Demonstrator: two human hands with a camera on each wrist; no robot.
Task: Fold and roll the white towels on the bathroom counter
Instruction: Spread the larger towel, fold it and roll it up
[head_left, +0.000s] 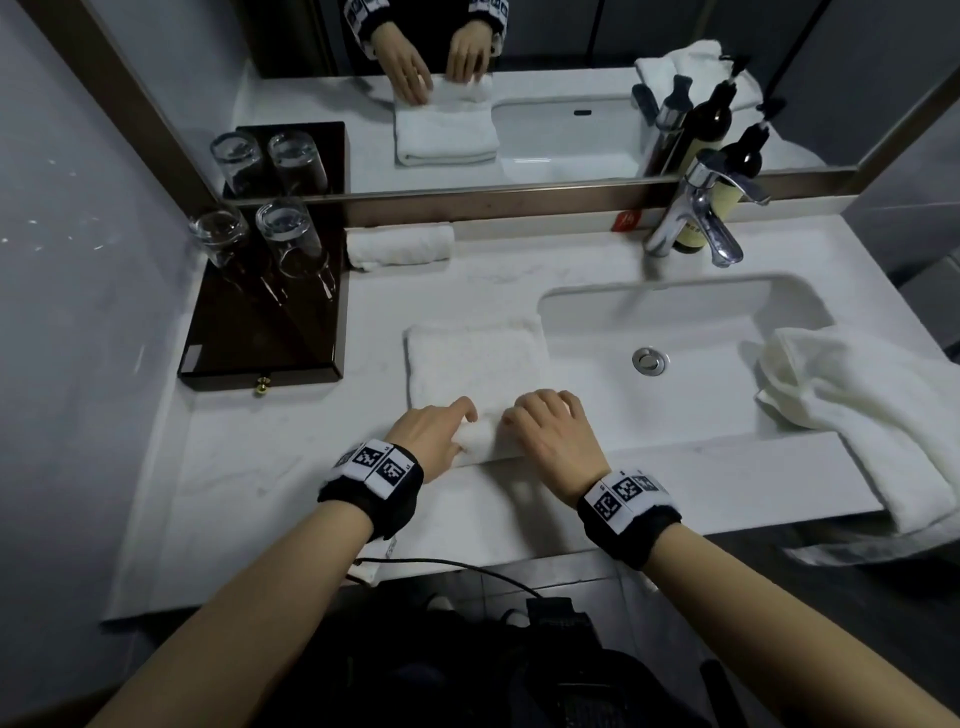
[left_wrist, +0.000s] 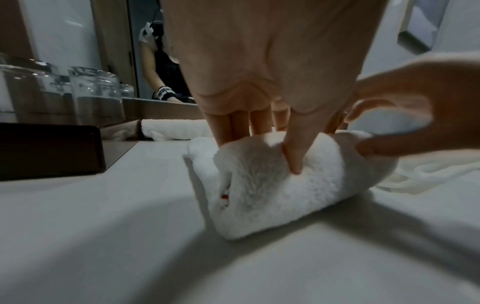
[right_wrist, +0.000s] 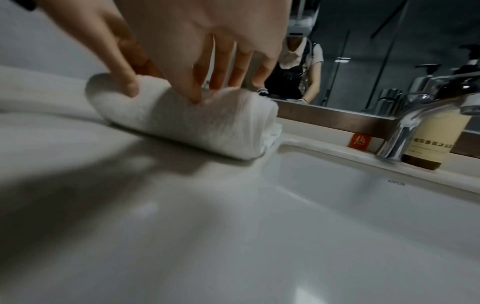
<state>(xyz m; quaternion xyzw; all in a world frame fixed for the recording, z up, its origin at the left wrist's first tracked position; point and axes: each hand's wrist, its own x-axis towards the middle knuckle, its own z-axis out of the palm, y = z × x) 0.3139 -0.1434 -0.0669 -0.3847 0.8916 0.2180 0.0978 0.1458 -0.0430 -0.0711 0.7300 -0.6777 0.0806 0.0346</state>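
Two hands hold one towel (head_left: 475, 364): left hand (head_left: 434, 436) and right hand (head_left: 550, 428) curl their fingers over its rolled end, thumbs tucked behind

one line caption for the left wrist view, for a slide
Left hand and right hand rolling a white towel on the counter.

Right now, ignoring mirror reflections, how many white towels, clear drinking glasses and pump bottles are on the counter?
White towels: 3, namely the half-rolled one under both hands, a finished roll, a loose one
Clear upturned drinking glasses: 2
Pump bottles: 1
Total: 6
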